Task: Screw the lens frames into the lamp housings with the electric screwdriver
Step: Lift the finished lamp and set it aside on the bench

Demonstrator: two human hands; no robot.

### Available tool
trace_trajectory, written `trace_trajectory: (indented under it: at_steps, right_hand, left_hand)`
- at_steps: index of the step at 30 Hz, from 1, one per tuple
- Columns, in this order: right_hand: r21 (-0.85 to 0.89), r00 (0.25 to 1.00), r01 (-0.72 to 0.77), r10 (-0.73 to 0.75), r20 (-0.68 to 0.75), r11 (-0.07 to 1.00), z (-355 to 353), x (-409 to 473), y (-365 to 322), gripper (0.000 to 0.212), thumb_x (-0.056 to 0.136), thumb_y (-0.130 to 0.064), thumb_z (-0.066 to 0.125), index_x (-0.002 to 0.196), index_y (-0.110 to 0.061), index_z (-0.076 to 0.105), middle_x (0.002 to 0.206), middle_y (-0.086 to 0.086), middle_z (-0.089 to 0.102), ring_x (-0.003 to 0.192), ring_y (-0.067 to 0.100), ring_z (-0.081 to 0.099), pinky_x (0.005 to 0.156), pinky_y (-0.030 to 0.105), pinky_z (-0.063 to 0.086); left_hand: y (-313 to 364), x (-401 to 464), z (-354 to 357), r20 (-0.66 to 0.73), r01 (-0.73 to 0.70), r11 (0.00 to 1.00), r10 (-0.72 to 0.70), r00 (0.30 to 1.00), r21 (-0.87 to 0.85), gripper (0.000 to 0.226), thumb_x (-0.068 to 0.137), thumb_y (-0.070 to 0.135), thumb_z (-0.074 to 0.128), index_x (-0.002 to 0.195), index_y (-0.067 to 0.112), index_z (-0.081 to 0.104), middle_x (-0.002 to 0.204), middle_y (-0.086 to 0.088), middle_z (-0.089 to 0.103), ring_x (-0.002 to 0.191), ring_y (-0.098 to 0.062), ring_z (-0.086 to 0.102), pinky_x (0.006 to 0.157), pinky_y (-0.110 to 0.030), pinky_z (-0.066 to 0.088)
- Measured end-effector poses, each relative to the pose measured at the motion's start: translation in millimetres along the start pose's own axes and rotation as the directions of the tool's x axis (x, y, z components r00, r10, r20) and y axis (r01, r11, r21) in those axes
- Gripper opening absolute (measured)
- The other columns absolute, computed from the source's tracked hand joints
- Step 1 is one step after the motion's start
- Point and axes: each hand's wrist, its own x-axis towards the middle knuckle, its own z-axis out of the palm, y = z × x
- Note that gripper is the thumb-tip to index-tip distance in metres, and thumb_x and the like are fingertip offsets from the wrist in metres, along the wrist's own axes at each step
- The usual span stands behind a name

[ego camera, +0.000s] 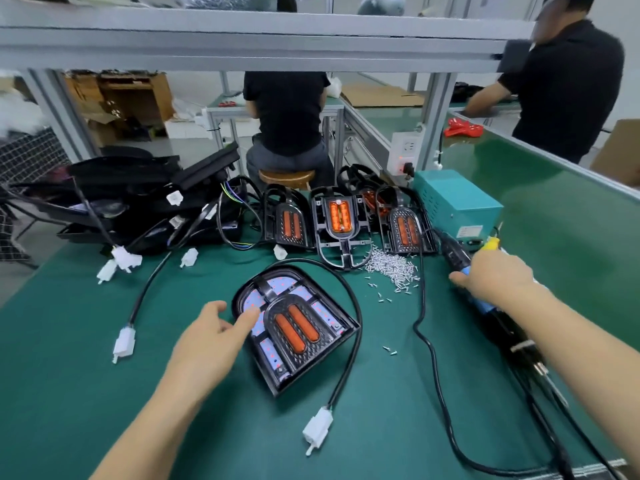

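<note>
A black lamp housing with an orange-barred lens frame lies flat on the green mat in front of me. My left hand reaches to its left edge, fingers extended, fingertips touching the housing. My right hand grips the electric screwdriver, which lies low over the mat at the right, its tip pointing up-left. A pile of small silver screws sits between the housing and the screwdriver. Three more lamp housings stand in a row behind.
A teal power box stands at the back right. Black cables with white connectors loop around the housing. A heap of black parts and wiring fills the back left. Two people work beyond the bench.
</note>
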Motion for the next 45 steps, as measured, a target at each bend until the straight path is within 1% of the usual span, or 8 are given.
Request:
trace_trajectory:
  at_steps: [5, 10, 16, 22, 27, 34, 39, 45]
  right_hand:
    - [-0.162, 0.991, -0.020, 0.041, 0.131, 0.987, -11, -12, -9, 0.045, 0.097, -0.053, 0.048, 0.099, -0.009, 0.057, 0.131, 0.020, 0.048, 0.080, 0.026, 0.053, 0.073, 0.030, 0.047]
    - [0.072, 0.947, 0.279, -0.261, -0.189, 0.958, -32, -52, -52, 0.065, 0.086, -0.068, 0.050, 0.112, -0.009, 0.061, 0.113, 0.011, 0.060, 0.102, 0.028, 0.057, 0.082, 0.037, 0.048]
    - [0.838, 0.712, 0.098, -0.627, 0.318, 0.536, -7, -124, -122, 0.032, 0.079, -0.055, 0.071, 0.083, -0.023, 0.067, 0.081, -0.011, 0.071, 0.074, 0.006, 0.063, 0.072, 0.027, 0.055]
    - [0.972, 0.711, -0.151, -0.664, 0.233, 0.179, 6, -133, -116, 0.031, 0.084, -0.016, 0.073, 0.113, -0.020, 0.064, 0.099, 0.000, 0.074, 0.079, 0.011, 0.067, 0.065, 0.025, 0.053]
    - [0.974, 0.711, -0.177, -0.703, 0.027, -0.142, -29, -126, -105, 0.038, 0.079, -0.021, 0.065, 0.117, -0.014, 0.069, 0.114, 0.011, 0.071, 0.095, 0.024, 0.064, 0.084, 0.033, 0.050]
    - [0.862, 0.689, -0.336, -0.723, -0.050, -0.379, -97, -103, -107, 0.037, 0.067, -0.022, 0.070, 0.100, -0.005, 0.071, 0.090, 0.011, 0.072, 0.071, 0.020, 0.066, 0.062, 0.029, 0.058]
    - [0.781, 0.684, -0.422, -0.727, -0.059, -0.461, -111, -96, -114, 0.043, 0.059, -0.021, 0.075, 0.099, -0.005, 0.068, 0.092, 0.015, 0.069, 0.071, 0.024, 0.060, 0.056, 0.028, 0.057]
    - [0.783, 0.672, -0.444, -0.740, -0.030, -0.435, -88, -92, -115, 0.023, 0.068, -0.023, 0.070, 0.081, -0.004, 0.076, 0.082, 0.011, 0.073, 0.061, 0.019, 0.066, 0.056, 0.027, 0.058]
  left_hand:
    - [7, 3, 7, 0.066, 0.072, 0.980, -0.061, 0.996, -0.183, 0.082, 0.084, 0.032, 0.068, 0.148, 0.015, 0.020, 0.087, -0.007, 0.059, 0.061, -0.019, 0.062, 0.054, -0.029, 0.047]
    - [0, 8, 9, 0.084, 0.138, 0.919, -0.115, 0.990, -0.369, 0.084, 0.080, 0.005, 0.069, 0.147, 0.013, 0.020, 0.099, -0.011, 0.058, 0.068, -0.026, 0.063, 0.059, -0.035, 0.053]
    - [-5, 9, 11, 0.068, 0.121, 0.857, -0.100, 0.993, -0.500, 0.074, 0.081, -0.004, 0.065, 0.144, 0.003, 0.028, 0.090, -0.014, 0.060, 0.056, -0.021, 0.058, 0.052, -0.033, 0.052]
    - [-7, -10, 1, -0.060, -0.118, 0.759, 0.104, 0.993, -0.641, 0.030, 0.078, -0.010, 0.064, 0.095, 0.014, 0.070, 0.088, -0.011, 0.067, 0.059, -0.010, 0.065, 0.048, -0.023, 0.052]
    - [8, -5, -11, -0.059, -0.209, 0.479, 0.309, 0.949, -0.853, 0.028, 0.082, 0.026, 0.064, 0.108, 0.018, 0.069, 0.103, -0.005, 0.071, 0.087, -0.016, 0.068, 0.067, -0.025, 0.055]
    - [17, 45, 22, 0.032, -0.335, 0.848, 0.380, 0.924, -0.411, 0.091, 0.075, 0.004, 0.074, 0.143, 0.044, 0.027, 0.138, 0.016, 0.036, 0.131, 0.001, 0.030, 0.104, -0.024, 0.026]
    - [21, 69, 47, -0.028, -0.321, 0.888, 0.331, 0.943, -0.329, 0.016, 0.089, 0.020, 0.063, 0.104, 0.027, 0.064, 0.106, 0.003, 0.065, 0.097, -0.015, 0.057, 0.079, -0.022, 0.040]
    - [37, 83, 48, -0.097, -0.305, 0.849, 0.293, 0.951, -0.431, 0.016, 0.094, 0.016, 0.053, 0.089, 0.020, 0.067, 0.075, 0.008, 0.064, 0.069, -0.012, 0.057, 0.061, -0.022, 0.049]
